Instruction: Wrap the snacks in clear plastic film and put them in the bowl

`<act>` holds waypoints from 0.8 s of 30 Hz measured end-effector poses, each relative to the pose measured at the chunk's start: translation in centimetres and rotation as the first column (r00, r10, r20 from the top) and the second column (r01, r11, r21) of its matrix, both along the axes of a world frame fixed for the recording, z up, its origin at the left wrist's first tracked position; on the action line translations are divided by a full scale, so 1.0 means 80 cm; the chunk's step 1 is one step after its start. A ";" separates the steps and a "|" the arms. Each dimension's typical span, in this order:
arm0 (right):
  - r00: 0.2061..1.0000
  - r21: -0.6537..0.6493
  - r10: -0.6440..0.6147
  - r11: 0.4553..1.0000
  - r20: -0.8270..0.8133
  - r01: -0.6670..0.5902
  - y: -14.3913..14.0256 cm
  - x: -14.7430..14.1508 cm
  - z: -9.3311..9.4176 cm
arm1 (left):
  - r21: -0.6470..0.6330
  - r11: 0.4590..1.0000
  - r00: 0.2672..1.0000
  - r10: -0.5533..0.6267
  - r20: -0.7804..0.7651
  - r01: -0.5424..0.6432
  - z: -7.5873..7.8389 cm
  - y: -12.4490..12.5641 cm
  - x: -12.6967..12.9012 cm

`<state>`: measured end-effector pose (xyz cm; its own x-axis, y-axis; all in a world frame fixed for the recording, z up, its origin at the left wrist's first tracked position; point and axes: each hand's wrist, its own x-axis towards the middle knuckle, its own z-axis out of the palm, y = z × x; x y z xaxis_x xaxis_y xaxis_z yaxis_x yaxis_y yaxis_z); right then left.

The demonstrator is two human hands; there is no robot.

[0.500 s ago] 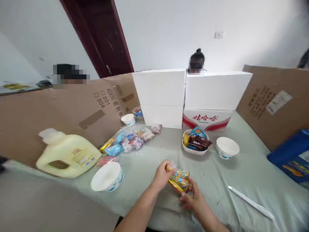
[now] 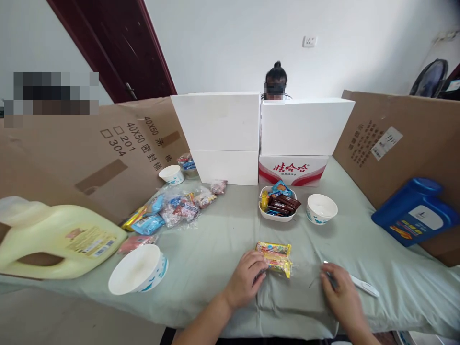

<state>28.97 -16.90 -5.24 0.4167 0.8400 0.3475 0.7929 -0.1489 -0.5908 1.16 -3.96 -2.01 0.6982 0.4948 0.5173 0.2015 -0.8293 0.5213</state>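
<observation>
A: What's on the table, left to right?

B: Yellow jug at the left edge, white bowl near the front edge. My left hand sits mid-front, fingers curled onto the snack packet, pinning it flat.

A: And the right?

B: My right hand is closed over one end of the white pen, near the front edge.

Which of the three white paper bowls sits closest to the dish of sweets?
The paper bowl on the right, just beside the dish of sweets. The other two stand across the table, on its left side.
</observation>
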 end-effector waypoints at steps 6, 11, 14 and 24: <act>0.802 -0.080 -0.368 0.887 0.470 0.454 -0.042 0.034 0.007 | 0.059 0.995 0.996 0.076 0.038 -0.079 0.000 -0.002 0.010; 0.856 -0.156 -0.212 0.935 0.472 0.317 -0.031 0.046 0.014 | 0.049 0.994 0.994 0.095 0.060 -0.098 -0.006 -0.002 0.008; 0.959 -0.141 -0.184 0.966 0.215 0.217 -0.010 0.039 0.018 | 0.058 0.995 0.995 0.079 0.066 -0.083 -0.008 -0.001 0.008; 0.876 -0.181 0.067 0.968 -0.478 -0.172 0.071 -0.067 0.037 | 0.079 0.993 0.993 0.085 0.087 -0.092 -0.005 -0.002 0.013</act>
<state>23.65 -11.23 -2.28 0.3768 0.9248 -0.0520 0.4539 -0.2333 -0.8599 2.18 -4.08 -2.43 0.6060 0.5060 0.6138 0.2350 -0.8511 0.4695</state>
